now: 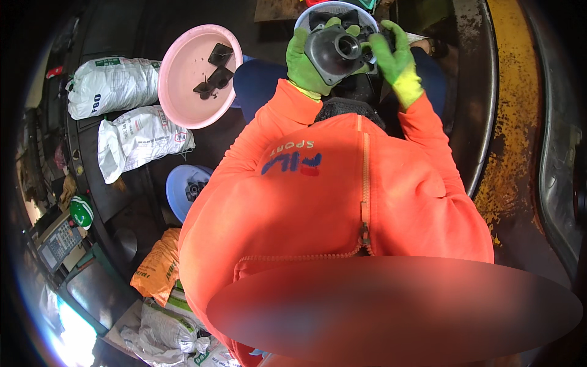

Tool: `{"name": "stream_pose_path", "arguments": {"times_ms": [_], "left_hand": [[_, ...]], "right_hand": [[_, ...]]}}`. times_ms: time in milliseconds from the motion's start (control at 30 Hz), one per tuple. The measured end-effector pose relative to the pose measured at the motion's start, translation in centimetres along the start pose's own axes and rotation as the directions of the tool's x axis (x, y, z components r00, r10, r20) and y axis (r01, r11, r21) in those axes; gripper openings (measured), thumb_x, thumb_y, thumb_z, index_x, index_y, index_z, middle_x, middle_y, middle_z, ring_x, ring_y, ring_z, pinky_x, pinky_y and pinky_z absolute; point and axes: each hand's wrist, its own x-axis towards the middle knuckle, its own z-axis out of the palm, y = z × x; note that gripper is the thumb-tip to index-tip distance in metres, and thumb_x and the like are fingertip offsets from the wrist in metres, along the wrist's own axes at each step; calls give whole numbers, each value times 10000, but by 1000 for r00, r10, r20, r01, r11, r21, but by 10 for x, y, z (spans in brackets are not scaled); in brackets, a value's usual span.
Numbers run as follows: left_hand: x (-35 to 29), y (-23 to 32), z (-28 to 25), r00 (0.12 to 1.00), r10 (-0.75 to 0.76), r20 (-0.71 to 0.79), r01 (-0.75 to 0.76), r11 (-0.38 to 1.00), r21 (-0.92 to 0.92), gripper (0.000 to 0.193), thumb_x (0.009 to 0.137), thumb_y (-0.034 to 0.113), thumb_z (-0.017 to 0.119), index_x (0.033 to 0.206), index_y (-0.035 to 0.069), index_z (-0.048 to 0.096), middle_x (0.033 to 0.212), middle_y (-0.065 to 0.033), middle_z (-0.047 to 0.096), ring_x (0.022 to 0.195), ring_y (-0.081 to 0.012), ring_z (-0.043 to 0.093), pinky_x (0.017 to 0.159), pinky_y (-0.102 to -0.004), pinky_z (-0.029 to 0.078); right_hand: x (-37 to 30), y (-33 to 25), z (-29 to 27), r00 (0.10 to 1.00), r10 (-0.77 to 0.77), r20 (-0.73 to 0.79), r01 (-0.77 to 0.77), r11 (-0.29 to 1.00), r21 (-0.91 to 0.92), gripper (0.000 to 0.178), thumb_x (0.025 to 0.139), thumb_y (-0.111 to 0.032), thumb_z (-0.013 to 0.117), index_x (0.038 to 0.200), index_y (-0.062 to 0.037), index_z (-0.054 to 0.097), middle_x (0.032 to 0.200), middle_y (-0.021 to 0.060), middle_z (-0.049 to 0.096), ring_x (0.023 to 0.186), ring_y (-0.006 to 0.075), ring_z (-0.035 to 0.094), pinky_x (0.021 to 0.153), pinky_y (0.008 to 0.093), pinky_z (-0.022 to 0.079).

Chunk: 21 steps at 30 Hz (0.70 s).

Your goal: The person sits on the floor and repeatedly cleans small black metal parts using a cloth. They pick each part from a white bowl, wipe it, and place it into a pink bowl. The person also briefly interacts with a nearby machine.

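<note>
In my gloved left hand (304,65) is a black plastic fitting (335,52) with a square flange and a round hollow collar, tilted so the collar opening faces up. The fingers wrap over its far edge. My gloved right hand (397,58) is at the fitting's right side, fingers curled round something small and dark that I cannot make out. Just beyond both hands, a pale blue basin (333,6) holds more black parts, partly hidden by the fitting and the gloves.
To the left is a pink basin (172,101) with several black pieces. White sacks (116,85) lie beside it. A blue basin (177,194) with black parts, an orange sack (158,266) and a green helmet (81,211) are further back. A yellow worn metal edge (513,122) runs along the right.
</note>
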Motion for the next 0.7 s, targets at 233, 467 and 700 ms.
{"name": "stream_pose_path", "arguments": {"times_ms": [233, 467, 700], "left_hand": [[2, 20, 4, 966, -115, -232, 143, 984, 109, 596, 835, 416, 546, 1341, 110, 469, 1265, -175, 547, 1157, -371, 536, 929, -610, 447], [1, 28, 14, 925, -206, -319, 256, 958, 125, 436, 856, 351, 531, 1225, 120, 568, 1115, -127, 652, 1003, -336, 628, 795, -598, 514], [6, 33, 15, 961, -150, -231, 179, 977, 113, 391, 849, 227, 543, 1190, 37, 561, 1067, -176, 656, 958, -343, 640, 833, -506, 532]], "right_hand": [[-8, -12, -35, 844, -260, 469, 453, 814, -363, 271, 941, -157, 546, 1165, -23, 616, 1072, 145, 655, 966, 290, 633, 831, 352, 500], [-3, -31, -27, 788, -332, 518, 579, 687, -440, 289, 914, -156, 586, 1192, -86, 622, 1052, 112, 668, 932, 301, 637, 777, 369, 516], [-8, -22, -23, 808, -330, 487, 556, 699, -449, 287, 946, -193, 555, 1204, -86, 616, 1086, 113, 667, 961, 290, 639, 794, 359, 517]]}}
